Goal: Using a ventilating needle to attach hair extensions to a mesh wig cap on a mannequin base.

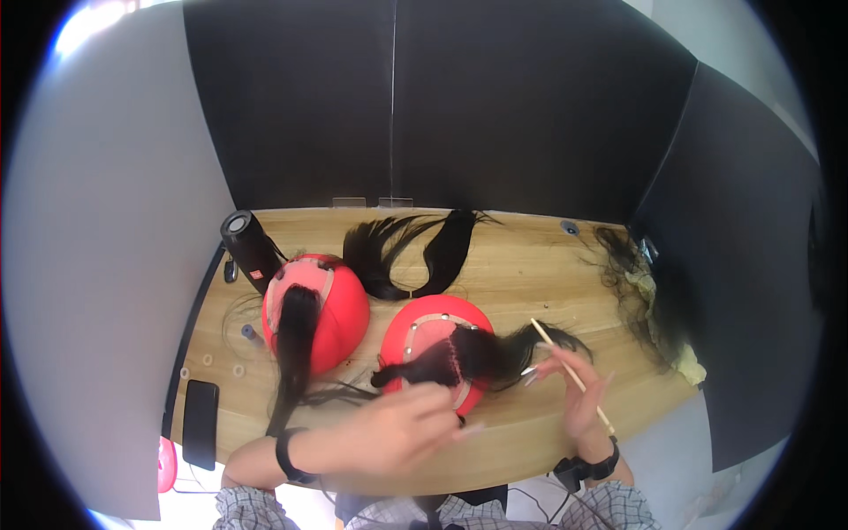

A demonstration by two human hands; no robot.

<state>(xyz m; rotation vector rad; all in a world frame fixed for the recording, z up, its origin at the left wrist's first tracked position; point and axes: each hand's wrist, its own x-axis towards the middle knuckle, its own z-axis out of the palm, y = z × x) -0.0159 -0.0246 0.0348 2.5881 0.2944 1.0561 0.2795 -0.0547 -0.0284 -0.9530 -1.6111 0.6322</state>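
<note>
My left hand (402, 431) hovers at the near edge of a red head-shaped form (481, 316), fingers curled together and slightly blurred; whatever they may pinch is too small to make out. A pink mesh cap with pins along its pale band covers this form. Black hair (495, 355) lies across it, divided by a pinkish parting and trailing off to the right. Right of the form, my right hand (579, 389) grips a thin wooden stick (551, 337), which slants up to the left with its tip over the loose hair.
A second red form (350, 309) with black hair stands to the left, beside a black cylindrical speaker (250, 247). A phone (200, 424) lies front left. Behind the forms is a hair bundle (450, 252); tangled hair (649, 300) lies right. Dark panels (530, 106) enclose the table.
</note>
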